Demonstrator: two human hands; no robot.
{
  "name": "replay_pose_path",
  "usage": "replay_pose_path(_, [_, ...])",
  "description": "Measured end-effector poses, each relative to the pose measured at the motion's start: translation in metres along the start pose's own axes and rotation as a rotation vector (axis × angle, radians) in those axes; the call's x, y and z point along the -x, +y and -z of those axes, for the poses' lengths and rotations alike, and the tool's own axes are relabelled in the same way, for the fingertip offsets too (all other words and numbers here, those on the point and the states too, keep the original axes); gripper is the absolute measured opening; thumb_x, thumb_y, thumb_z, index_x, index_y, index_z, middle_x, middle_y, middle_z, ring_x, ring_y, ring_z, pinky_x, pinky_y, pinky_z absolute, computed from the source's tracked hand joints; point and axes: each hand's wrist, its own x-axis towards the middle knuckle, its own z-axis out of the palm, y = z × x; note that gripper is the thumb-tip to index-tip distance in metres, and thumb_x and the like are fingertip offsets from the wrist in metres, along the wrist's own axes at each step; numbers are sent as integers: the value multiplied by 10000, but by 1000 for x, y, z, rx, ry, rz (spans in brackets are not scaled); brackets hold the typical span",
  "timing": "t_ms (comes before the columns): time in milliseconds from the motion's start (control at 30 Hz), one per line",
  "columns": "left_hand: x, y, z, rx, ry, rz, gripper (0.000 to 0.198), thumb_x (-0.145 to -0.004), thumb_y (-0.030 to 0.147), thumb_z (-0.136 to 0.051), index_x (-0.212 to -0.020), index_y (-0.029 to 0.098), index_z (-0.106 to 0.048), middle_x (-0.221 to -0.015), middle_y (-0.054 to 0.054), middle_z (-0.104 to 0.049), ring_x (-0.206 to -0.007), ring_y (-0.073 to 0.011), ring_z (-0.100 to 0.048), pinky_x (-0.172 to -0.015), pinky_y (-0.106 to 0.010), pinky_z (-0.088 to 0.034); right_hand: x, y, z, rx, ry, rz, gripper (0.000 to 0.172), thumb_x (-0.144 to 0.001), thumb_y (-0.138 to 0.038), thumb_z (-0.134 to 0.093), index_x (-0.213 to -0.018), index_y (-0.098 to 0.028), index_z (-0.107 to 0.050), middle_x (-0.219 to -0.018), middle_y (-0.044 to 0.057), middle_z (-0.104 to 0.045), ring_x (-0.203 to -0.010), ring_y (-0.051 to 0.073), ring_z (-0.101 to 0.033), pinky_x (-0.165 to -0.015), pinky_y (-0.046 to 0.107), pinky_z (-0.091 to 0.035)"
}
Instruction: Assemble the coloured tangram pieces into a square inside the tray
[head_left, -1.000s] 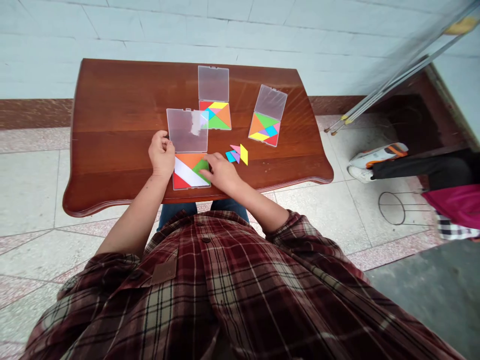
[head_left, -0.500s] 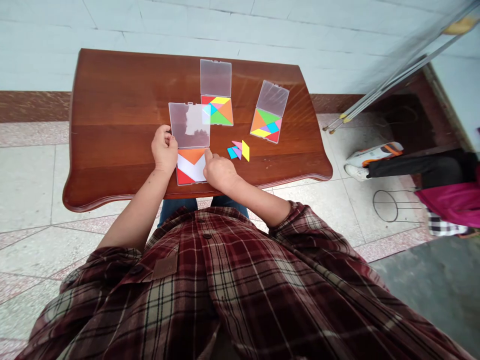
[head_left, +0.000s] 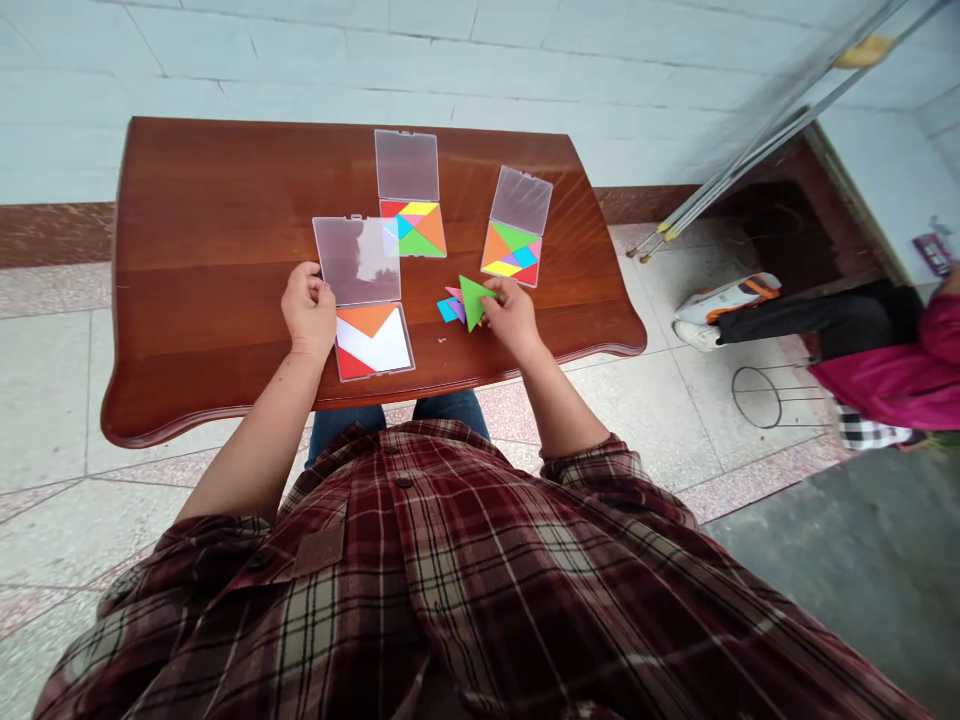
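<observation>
Pinched in my right hand (head_left: 513, 314) is a green triangle tangram piece (head_left: 474, 302). It is over a small pile of loose pieces, where a blue piece (head_left: 448, 311), a pink piece (head_left: 454, 293) and a purple piece show; the triangle and hand hide the others. My left hand (head_left: 309, 312) rests with curled fingers at the left edge of an open tangram case (head_left: 411, 360). Whether those fingers hold anything is hidden. An orange triangle (head_left: 367, 318) and a red triangle (head_left: 355, 364) lie in the case's tray, with white bottom between. Its clear lid (head_left: 360, 262) lies folded back.
Two more open cases with filled trays lie farther back, one in the middle (head_left: 411, 228) and one at the right (head_left: 513, 252), on the brown wooden table (head_left: 225, 220). Crutches (head_left: 720, 185) lean at the right. A seated person's leg (head_left: 772, 325) shows beyond.
My right hand has moved from the near case's tray to the loose pieces and now holds the green triangle. My left hand stays by the case. The view has shifted slightly.
</observation>
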Motion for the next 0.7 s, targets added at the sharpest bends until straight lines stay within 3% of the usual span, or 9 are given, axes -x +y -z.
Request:
replay_pose_path(167, [-1,-2,1,-3,-12,9,181,-852,281,-575,-1020,216,-582,-726,25,-531,-747,-144,-625,-856,-356,-546,-21,19,10,-28,-62,-71,230,-841,-224,-511,-1035,-158,-616,-784,14,-610,-654,122,-576,-678,312,-500])
replay_pose_path(267, [-1,0,2,-3,-21,22,167,-857,285,-575,-1008,214,-575,-727,23,-525,-725,-141,-614,-835,-350,-545,-19,9,12,110,6,7,238,-830,-188,-530,-1038,-145,-637,-951,84,-659,-861,186,-628,-840,387,-508])
replay_pose_path(367, [-1,1,2,-2,-19,25,160,-856,293,-585,-997,219,-574,-719,28,-523,-700,-133,-605,-815,-340,-548,-5,-18,4,252,78,139,270,-852,-149,-514,-1091,-145,-638,-1125,140,-639,-1051,241,-602,-972,427,-451])
replay_pose_path(433, [0,2,2,-2,-17,24,164,-855,298,-591,-1000,221,-573,-718,31,-528,-703,-132,-610,-818,-337,-549,7,-42,-11,270,-43,253,260,-893,-161,-492,-1111,-155,-634,-1123,127,-639,-1052,233,-596,-960,399,-451])
replay_pose_path(500, [0,2,2,-4,-17,25,173,-856,300,-592,-1010,222,-573,-719,31,-535,-718,-136,-618,-822,-334,-546,18,-67,-34,298,-288,382,238,-909,-201,-536,-1121,-168,-637,-1108,104,-642,-1027,217,-599,-940,367,-454])
replay_pose_path(567, [0,2,2,-6,-23,27,172,-862,301,-585,-1014,221,-571,-728,29,-545,-734,-140,-623,-817,-326,-540,26,-87,-58,387,-433,475,293,-908,-263,-595,-1181,-160,-620,-1166,116,-623,-1062,230,-586,-943,367,-445])
replay_pose_path(700, [2,6,3,-23,-46,36,166,-869,274,-571,-1025,221,-570,-730,34,-559,-719,-132,-616,-785,-297,-530,32,-107,-89,673,-448,533,461,-885,-360,-645,-1256,-95,-574,-1254,187,-567,-1157,313,-535,-937,417,-438])
